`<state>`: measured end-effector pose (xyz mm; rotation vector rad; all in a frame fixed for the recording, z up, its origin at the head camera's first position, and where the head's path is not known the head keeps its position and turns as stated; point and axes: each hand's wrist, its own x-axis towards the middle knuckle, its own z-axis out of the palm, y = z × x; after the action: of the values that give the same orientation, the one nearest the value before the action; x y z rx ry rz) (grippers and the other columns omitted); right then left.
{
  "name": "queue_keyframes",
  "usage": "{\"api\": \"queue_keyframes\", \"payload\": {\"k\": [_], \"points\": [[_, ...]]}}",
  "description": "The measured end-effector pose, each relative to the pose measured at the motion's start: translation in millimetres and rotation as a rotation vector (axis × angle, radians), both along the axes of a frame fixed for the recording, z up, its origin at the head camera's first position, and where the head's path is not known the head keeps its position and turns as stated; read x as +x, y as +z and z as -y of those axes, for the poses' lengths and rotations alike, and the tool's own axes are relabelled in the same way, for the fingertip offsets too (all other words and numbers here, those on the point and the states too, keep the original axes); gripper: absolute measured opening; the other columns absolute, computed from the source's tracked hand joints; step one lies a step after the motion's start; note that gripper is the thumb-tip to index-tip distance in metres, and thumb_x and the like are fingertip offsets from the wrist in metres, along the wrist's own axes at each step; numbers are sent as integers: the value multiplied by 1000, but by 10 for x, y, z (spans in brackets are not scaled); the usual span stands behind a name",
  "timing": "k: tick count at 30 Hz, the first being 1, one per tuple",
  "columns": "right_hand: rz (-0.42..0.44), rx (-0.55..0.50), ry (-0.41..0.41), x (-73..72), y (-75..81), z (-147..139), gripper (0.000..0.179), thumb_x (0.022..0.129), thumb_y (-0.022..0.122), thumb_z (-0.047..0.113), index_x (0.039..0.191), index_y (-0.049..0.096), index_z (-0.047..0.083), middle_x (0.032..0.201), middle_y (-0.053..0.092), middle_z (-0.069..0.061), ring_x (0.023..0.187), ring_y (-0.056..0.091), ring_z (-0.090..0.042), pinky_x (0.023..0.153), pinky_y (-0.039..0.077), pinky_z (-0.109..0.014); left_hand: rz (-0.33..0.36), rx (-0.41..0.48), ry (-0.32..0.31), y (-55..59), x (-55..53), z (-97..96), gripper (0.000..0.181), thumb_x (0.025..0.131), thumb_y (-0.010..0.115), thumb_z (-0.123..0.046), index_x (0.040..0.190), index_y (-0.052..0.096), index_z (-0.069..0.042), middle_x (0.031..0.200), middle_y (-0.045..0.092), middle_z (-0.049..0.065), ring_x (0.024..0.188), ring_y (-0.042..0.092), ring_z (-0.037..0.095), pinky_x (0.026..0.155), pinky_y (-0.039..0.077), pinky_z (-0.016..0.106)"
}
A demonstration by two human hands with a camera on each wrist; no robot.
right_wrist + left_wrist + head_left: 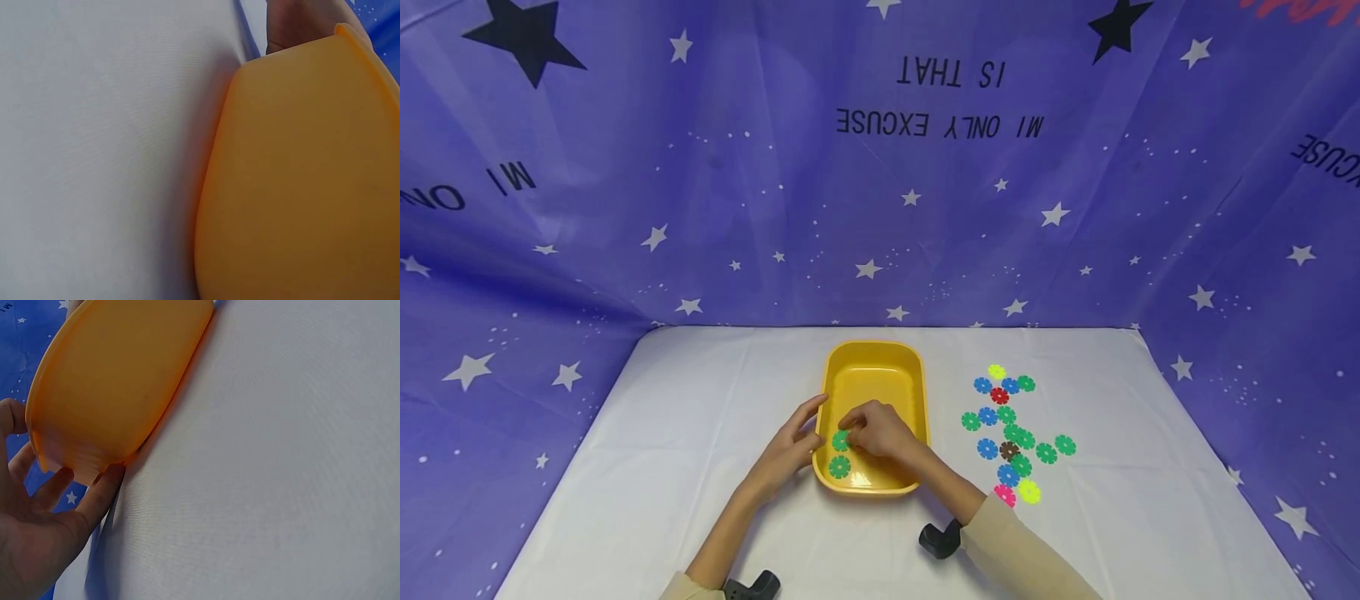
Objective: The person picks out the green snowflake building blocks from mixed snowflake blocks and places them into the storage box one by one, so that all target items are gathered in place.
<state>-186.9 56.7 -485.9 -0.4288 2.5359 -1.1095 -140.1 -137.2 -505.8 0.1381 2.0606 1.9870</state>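
- White table, seen from where I stand: a cloth-covered surface. Discs lying flat on it probably offer little edge to lift; a fingernail under the rim, or a slide, should serve.
- Yellow tray, centre of the table: apparently thin moulded plastic, judged light and fairly stiff, smooth enough to skid if nudged. Best held at the rim of a long side.
- Left hand, at the tray's left side towards the near end: digits spread, holding the tray at the rim and outer wall, a sound place to steady it.
- Right hand, reaching over the tray's right side: fingers bent, tips gathered at the farther of two discs. Whether they pinch it or merely touch it, I cannot tell; the tray wall hides them from the right wrist view.
- Scattered discs, right of the tray: several colours, flat, notched round the edge, some overlapping. Overlapped pieces may drag their neighbours when lifted.
- Near green disc, inside the tray at its near left corner: probably very light and slightly springy, hardly fragile.
- Far green disc, just beyond it, along the left wall: likewise best taken by opposite edges between thumb and forefinger, the notches giving purchase.
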Motion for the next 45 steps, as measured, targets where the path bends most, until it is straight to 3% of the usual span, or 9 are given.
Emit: {"api": "queue_keyframes", "payload": {"k": [5,10,15,20,27,31,39,45], "points": [[-47,-53,-7,5,71,-80,22,84,68,2,104,77,5,70,63,4,58,54,-11,51,43,-20,2,0,9,-12,-4,-3,68,93,53,-4,156,34,-21,163,21,14,140,35,44,94,53,46],[-72,-150,-30,13,239,-264,20,89,69,6,107,75,2,75,66,0,61,59,-15,52,50,-23,9,0,19,-26,-5,-5,67,93,53,-5,155,36,-23,162,20,17,137,39,44,93,54,45],[-87,-221,-94,42,387,-551,20,90,70,6,109,74,0,82,68,-1,70,64,-21,61,58,-30,4,3,21,-33,-4,1,67,92,54,-5,154,37,-23,162,21,18,135,40,44,92,55,45],[-111,-293,-170,62,436,-941,20,91,69,3,111,72,-2,91,70,-6,79,67,-30,68,61,-35,0,9,14,-28,-1,3,67,92,54,-5,155,36,-22,162,20,19,135,41,45,93,54,46],[-168,-299,-241,132,399,-1637,23,94,69,10,115,71,1,96,69,-11,86,67,-40,73,60,-46,2,4,12,-27,2,8,67,92,54,-6,155,36,-24,163,18,19,136,39,45,94,53,46],[-161,-277,-302,221,357,-2027,28,96,67,11,121,68,-2,103,68,-16,92,66,-41,75,61,-40,4,8,9,-32,-2,5,68,92,55,-6,155,36,-24,162,18,19,136,39,45,94,54,45],[-133,-186,-429,378,188,-2720,39,97,64,11,132,59,-5,117,62,-25,97,66,-31,73,60,-32,7,4,6,-35,-7,6,67,93,55,-6,154,37,-26,163,19,19,137,38,44,94,54,45],[-71,-87,-462,471,-15,-3069,45,97,66,17,135,57,-4,125,58,-26,96,61,-12,71,56,-27,6,3,6,-25,-3,8,67,93,54,-6,155,36,-24,162,19,18,137,39,44,94,53,45]]}}
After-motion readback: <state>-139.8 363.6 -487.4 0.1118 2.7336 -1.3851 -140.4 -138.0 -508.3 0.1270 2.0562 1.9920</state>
